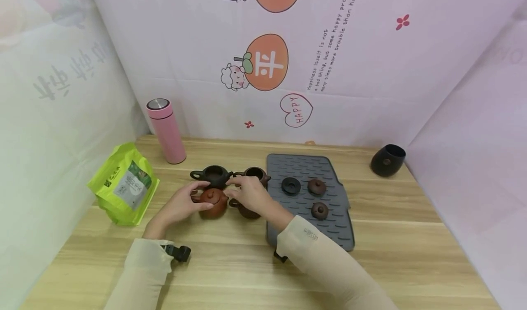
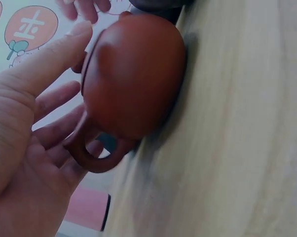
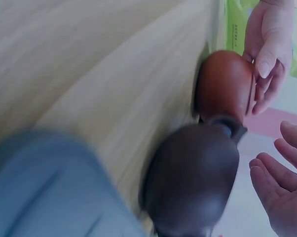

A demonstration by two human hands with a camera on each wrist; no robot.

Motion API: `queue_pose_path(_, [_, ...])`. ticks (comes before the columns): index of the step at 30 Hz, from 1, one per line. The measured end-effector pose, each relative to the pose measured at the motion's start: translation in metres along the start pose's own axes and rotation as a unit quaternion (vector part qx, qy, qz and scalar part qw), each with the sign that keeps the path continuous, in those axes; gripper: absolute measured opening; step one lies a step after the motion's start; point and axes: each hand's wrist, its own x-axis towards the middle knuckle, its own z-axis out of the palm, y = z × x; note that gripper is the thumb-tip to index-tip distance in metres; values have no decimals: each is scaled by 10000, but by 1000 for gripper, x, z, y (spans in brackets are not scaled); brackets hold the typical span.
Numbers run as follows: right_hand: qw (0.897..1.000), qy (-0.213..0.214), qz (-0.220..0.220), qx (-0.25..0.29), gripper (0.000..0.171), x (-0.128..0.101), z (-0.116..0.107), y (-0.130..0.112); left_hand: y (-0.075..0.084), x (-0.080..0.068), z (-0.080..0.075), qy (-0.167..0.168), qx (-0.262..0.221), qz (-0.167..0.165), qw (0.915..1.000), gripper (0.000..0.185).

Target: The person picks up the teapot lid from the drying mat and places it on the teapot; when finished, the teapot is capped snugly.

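Note:
A reddish-brown teapot (image 1: pixel 213 211) with its lid on stands on the table. My left hand (image 1: pixel 181 204) is at its handle side, thumb near the lid and fingers spread behind the handle (image 2: pixel 96 164); whether they touch it I cannot tell. My right hand (image 1: pixel 251 192) hovers by the spout, fingers loosely bent and holding nothing. Behind is a lidless black teapot (image 1: pixel 216 181). A dark brown teapot (image 3: pixel 193 177) stands in front of my right hand, its top partly hidden in the head view. Another lidless brown teapot (image 1: pixel 263 178) sits behind that hand.
On the grey mat (image 1: pixel 296 163) at right lie a black lid (image 1: pixel 291 186), a brown lid (image 1: pixel 317 187) and a dark brown lid (image 1: pixel 319 211). A black cup (image 1: pixel 384 163) stands far right. At left are a pink flask (image 1: pixel 169 136) and a green bag (image 1: pixel 127 184).

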Motion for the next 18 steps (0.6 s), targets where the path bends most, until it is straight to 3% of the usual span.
queue_pose_path(5, [9996,95,213,164,26,-10,-13,14,11,4,0,118,177,228,9995,69])
queue_pose_path(12, [9973,141,659,285,27,-28,-32,33,30,8,4,26,166,575,9982,66])
queue_pose_path(18, [9964,418,727,120,26,-46,-45,47,43,15,13,-103,307,849,9959,65])
